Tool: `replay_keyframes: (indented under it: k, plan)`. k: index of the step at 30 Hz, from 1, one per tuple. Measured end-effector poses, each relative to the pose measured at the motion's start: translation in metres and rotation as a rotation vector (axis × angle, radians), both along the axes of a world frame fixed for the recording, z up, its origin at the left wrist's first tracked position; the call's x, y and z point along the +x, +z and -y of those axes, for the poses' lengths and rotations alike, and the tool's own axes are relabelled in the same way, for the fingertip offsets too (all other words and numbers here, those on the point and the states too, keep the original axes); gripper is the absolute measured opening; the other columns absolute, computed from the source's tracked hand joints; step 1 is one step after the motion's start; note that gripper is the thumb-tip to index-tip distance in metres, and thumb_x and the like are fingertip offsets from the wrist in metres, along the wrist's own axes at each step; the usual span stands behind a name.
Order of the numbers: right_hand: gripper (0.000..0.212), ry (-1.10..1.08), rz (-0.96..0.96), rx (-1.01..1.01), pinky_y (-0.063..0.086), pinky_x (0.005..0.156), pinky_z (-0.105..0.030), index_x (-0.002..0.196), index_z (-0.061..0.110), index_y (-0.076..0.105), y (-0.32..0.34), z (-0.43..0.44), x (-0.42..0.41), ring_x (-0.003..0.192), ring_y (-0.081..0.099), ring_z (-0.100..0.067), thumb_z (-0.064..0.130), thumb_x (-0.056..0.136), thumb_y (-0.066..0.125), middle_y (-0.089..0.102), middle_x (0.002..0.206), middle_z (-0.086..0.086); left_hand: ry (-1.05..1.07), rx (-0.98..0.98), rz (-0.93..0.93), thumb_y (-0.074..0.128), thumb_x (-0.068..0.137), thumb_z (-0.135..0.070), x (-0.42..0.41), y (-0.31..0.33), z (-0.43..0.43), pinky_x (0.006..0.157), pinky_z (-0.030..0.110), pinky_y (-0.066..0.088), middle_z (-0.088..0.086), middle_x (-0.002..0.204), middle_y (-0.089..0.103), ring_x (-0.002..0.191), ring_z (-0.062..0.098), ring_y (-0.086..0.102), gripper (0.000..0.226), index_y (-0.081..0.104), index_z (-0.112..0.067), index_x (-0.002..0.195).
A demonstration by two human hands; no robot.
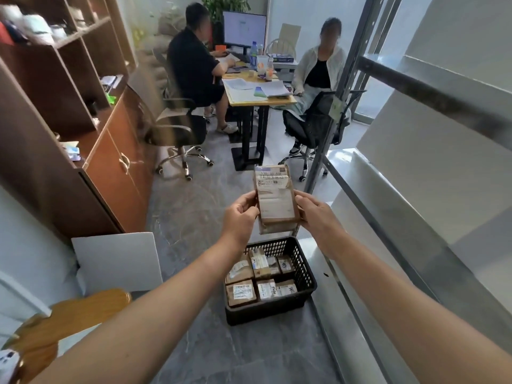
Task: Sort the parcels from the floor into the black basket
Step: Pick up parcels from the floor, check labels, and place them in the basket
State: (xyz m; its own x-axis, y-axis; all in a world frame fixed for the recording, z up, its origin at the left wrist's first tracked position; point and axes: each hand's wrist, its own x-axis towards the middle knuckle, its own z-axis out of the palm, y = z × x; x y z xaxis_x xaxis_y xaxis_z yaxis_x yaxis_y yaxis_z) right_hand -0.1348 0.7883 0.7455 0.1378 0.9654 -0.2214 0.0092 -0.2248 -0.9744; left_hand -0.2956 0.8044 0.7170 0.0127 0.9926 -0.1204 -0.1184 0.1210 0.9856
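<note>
The black basket (pixel 302 268) is set on the floor directly below the hands, already lined with brown parcels. Above its far rim a brown parcel (pixel 275 198) is held upright — long axis pointing away. It is pinched by its long edges between the left hand (pixel 241 214) and right hand (pixel 315 214), fingers partly curled; both are equally near.

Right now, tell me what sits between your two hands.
In the head view, one brown parcel is held upright between the left hand and right hand, above the black basket.
</note>
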Motion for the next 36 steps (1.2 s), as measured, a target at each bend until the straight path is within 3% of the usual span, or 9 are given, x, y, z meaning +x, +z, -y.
replay_keyframes:
  k: [8,13,17,20,24,31,36]
  plan:
    - [0.033,0.024,0.021,-0.050,0.051,0.101,-0.037,0.130,0.016,0.062,-0.005,-0.020,0.016,0.115,0.062,-0.019,0.022,0.105,0.042,0.067,0.124,-0.003,-0.023,-0.052,-0.005,0.049,0.092,0.008,0.010,-0.006,-0.018,0.102,0.036,0.050,0.009,0.124,0.067,0.116,0.021,0.063,0.043,0.056,-0.005,0.133]
    - [0.030,0.053,-0.007,-0.001,0.052,0.098,-0.036,0.106,0.028,0.070,-0.003,-0.036,0.045,0.110,0.064,-0.017,0.019,0.105,0.042,0.072,0.114,0.002,-0.042,-0.031,-0.057,0.055,0.087,0.012,0.036,0.001,-0.035,0.105,0.038,0.048,0.007,0.125,0.066,0.118,0.017,0.062,0.049,0.055,-0.005,0.133]
    - [0.032,0.067,-0.012,0.027,0.055,0.092,-0.033,0.099,0.034,0.068,0.002,-0.049,0.077,0.107,0.065,-0.015,0.018,0.105,0.041,0.071,0.110,0.001,-0.026,-0.008,-0.053,0.056,0.088,0.011,0.070,0.010,-0.047,0.104,0.037,0.049,0.006,0.125,0.066,0.118,0.017,0.062,0.048,0.055,-0.007,0.132]
    - [0.032,0.066,-0.014,0.033,0.055,0.082,-0.027,0.098,0.033,0.068,0.011,-0.063,0.108,0.106,0.065,-0.019,0.016,0.104,0.042,0.071,0.111,-0.003,-0.036,0.007,-0.064,0.055,0.088,0.011,0.099,0.017,-0.059,0.097,0.030,0.053,0.005,0.124,0.067,0.116,0.014,0.062,0.048,0.055,-0.008,0.133]
    - [0.029,0.079,-0.032,0.054,0.055,0.089,-0.035,0.105,0.026,0.069,0.020,-0.091,0.149,0.109,0.064,-0.024,0.014,0.103,0.043,0.070,0.115,-0.008,-0.032,0.046,-0.062,0.050,0.090,0.011,0.138,0.028,-0.082,0.083,0.021,0.053,-0.003,0.113,0.068,0.107,0.007,0.063,0.047,0.055,-0.011,0.130]
    - [0.033,0.089,-0.061,0.041,0.056,0.082,-0.029,0.126,0.015,0.065,0.008,-0.123,0.187,0.109,0.064,-0.023,0.010,0.102,0.043,0.068,0.118,-0.009,0.026,0.033,-0.079,0.051,0.087,0.011,0.177,0.020,-0.109,0.099,0.032,0.051,0.006,0.125,0.065,0.116,0.017,0.061,0.051,0.053,-0.007,0.135]
    - [0.032,0.135,-0.086,0.014,0.055,0.091,-0.035,0.100,0.027,0.070,-0.007,-0.143,0.183,0.110,0.065,-0.023,0.009,0.101,0.043,0.070,0.115,-0.008,0.072,-0.006,-0.110,0.051,0.088,0.011,0.173,0.003,-0.124,0.104,0.037,0.049,0.008,0.129,0.063,0.121,0.019,0.059,0.052,0.052,-0.005,0.137]
